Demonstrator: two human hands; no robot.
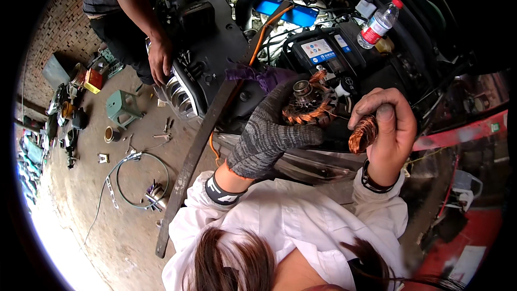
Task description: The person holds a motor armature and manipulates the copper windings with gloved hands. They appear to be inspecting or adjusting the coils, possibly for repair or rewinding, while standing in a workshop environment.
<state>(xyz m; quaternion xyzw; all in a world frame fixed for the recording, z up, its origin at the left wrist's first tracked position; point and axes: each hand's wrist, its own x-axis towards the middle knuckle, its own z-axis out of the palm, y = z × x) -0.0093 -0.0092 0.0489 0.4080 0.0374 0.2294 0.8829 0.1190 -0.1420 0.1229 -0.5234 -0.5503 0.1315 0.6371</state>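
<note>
My left hand (264, 137), in a grey knit glove with an orange cuff, grips a round motor part with copper windings (308, 112). A shiny metal hub stands up from its middle, and copper strands stick out at its edge. Bare and darkened with grime, my right hand (392, 126) pinches a curved bundle of copper winding (363, 136) between thumb and fingers. The bundle is apart from the motor part, to its right. Both hands are raised over the front of an open engine bay.
A car battery (323, 56) and a red-capped water bottle (379, 24) are beyond my hands. A long dark metal bar (196, 156) slants at my left. A co-worker's hand (160, 59) rests by the headlight (180, 94). A green stool (123, 105) and a looped cable (119, 186) are on the floor.
</note>
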